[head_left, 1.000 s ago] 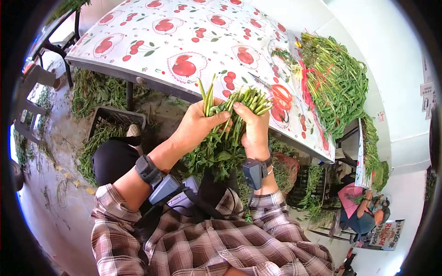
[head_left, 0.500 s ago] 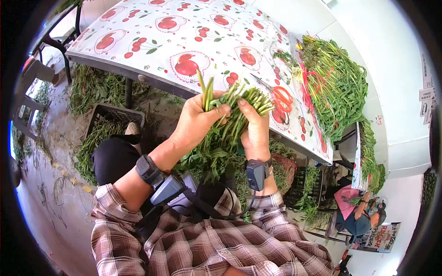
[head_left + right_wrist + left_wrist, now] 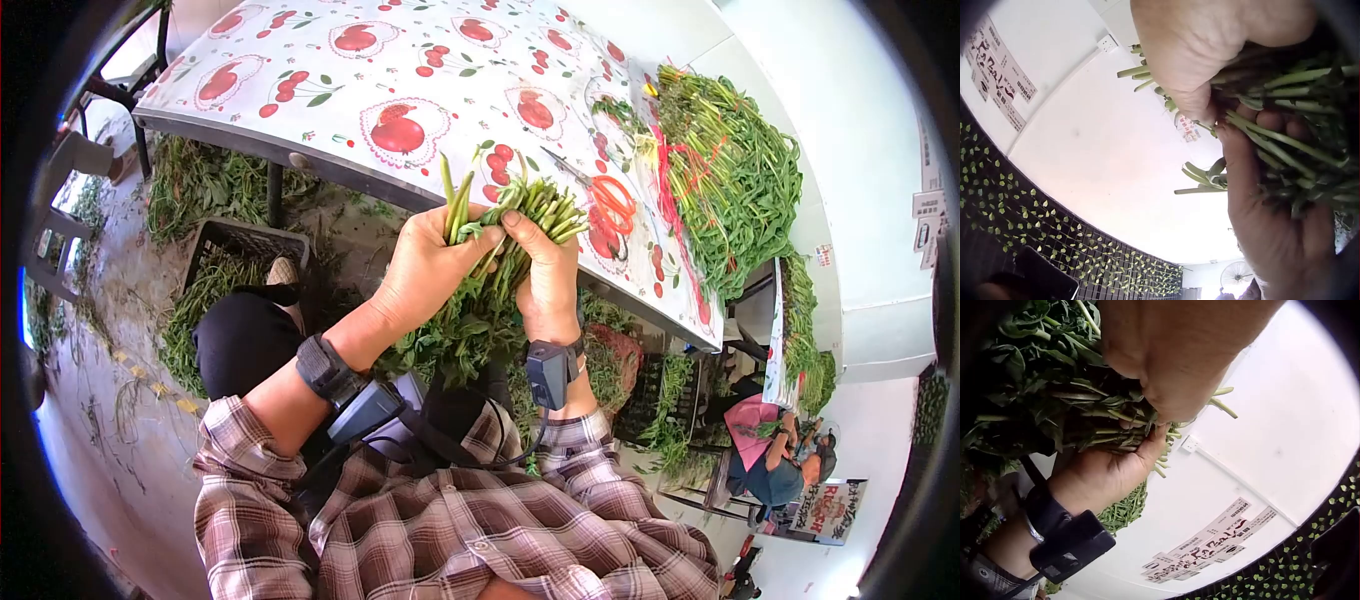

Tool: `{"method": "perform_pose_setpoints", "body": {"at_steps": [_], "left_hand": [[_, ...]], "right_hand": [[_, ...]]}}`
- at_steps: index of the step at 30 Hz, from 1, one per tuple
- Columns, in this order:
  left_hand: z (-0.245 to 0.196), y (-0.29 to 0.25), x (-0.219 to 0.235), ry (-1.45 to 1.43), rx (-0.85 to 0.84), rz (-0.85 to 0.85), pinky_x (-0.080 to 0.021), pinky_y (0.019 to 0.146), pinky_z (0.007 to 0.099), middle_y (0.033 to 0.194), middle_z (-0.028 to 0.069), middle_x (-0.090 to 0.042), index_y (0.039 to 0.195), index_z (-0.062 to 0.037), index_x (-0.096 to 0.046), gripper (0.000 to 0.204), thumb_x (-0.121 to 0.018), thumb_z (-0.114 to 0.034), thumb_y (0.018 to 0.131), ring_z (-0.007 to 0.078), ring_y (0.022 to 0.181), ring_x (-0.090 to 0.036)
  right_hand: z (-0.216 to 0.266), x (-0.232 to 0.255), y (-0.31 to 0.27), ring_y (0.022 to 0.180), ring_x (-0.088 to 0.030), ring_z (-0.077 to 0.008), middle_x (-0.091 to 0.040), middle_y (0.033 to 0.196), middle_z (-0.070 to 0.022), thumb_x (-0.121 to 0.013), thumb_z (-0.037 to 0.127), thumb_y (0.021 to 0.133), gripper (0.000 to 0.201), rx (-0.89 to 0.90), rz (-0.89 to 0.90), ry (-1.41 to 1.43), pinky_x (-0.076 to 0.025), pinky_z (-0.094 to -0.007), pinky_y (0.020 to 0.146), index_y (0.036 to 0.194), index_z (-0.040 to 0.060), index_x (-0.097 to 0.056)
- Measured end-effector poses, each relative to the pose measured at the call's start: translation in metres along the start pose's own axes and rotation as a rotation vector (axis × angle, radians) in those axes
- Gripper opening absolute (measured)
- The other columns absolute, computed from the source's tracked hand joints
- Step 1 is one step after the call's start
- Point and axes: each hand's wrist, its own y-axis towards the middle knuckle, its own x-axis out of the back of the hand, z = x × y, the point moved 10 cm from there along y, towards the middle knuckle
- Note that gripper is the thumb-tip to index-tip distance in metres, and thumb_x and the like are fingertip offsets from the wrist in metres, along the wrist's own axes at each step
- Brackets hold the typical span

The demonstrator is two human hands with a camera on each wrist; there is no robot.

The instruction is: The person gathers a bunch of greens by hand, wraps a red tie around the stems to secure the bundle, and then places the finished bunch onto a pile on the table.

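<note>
A leafy green bunch (image 3: 465,320) hangs below both hands, its cut stem ends (image 3: 550,208) pointing up by the table edge. The right hand (image 3: 548,285) grips the thick part of the bunch, thumb across the stems. Close beside it, the left hand (image 3: 425,265) holds a few separate stems (image 3: 457,200) that stick up between thumb and fingers. Both thumbs are near each other at the stems. In the right wrist view, the left hand (image 3: 1272,206) has its fingers curled behind stems; the left wrist view shows the right hand (image 3: 1113,475) around the bunch.
Orange-handled scissors (image 3: 608,205) lie on the patterned table (image 3: 400,80). A big pile of tied greens (image 3: 735,185) rests at its right end. Below are a black crate (image 3: 250,240) and loose greens on the floor. Another person (image 3: 780,465) sits at the far right.
Both hands, still gripping the stems, have shifted slightly. The loose stems in the left hand stand at a slightly different angle, and the view has moved a little.
</note>
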Motion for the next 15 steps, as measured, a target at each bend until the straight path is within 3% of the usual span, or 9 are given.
{"method": "perform_pose_setpoints", "body": {"at_steps": [4,10,12,15], "left_hand": [[0.003,0.001,0.0,-0.091,0.055,-0.008,-0.047,0.057,0.0201,0.079,-0.0009,-0.062,0.102,0.0018,-0.061,0.016,-0.061,-0.009,0.09,0.0048,0.065,-0.057],[0.004,0.005,0.009,-0.064,-0.005,-0.07,-0.048,0.059,0.0202,0.083,-0.0002,-0.062,0.102,0.0005,-0.059,0.017,-0.06,-0.012,0.091,0.0054,0.072,-0.058],[-0.009,0.008,0.02,0.296,-0.109,-0.12,-0.049,0.064,0.0211,0.082,0.0017,-0.063,0.104,0.0,-0.058,0.019,-0.059,-0.013,0.091,0.0057,0.076,-0.058],[-0.017,0.012,0.026,0.242,-0.129,-0.128,-0.049,0.066,0.0215,0.081,0.0035,-0.065,0.104,0.0004,-0.058,0.019,-0.059,-0.015,0.091,0.0057,0.075,-0.058]], "right_hand": [[-0.006,0.004,0.002,0.082,-0.061,-0.0115,-0.066,0.093,-0.0043,-0.072,0.002,0.076,0.027,-0.001,-0.016,0.015,-0.049,-0.0256,0.074,0.102,0.0008,-0.062],[0.002,0.002,-0.002,0.083,-0.061,-0.0109,-0.066,0.094,-0.0041,-0.072,-0.001,0.076,0.028,0.072,-0.053,-0.037,-0.049,-0.0261,0.077,0.102,0.0004,-0.062],[0.001,0.002,0.0,0.082,-0.061,-0.0108,-0.066,0.094,-0.004,-0.071,-0.001,0.075,0.028,0.066,-0.061,-0.038,-0.049,-0.0261,0.077,0.102,0.0004,-0.062],[0.004,0.006,0.0,0.08,-0.06,-0.0103,-0.065,0.092,-0.0033,-0.071,-0.003,0.074,0.028,0.091,-0.081,-0.054,-0.048,-0.0256,0.075,0.101,0.0003,-0.062]]}}
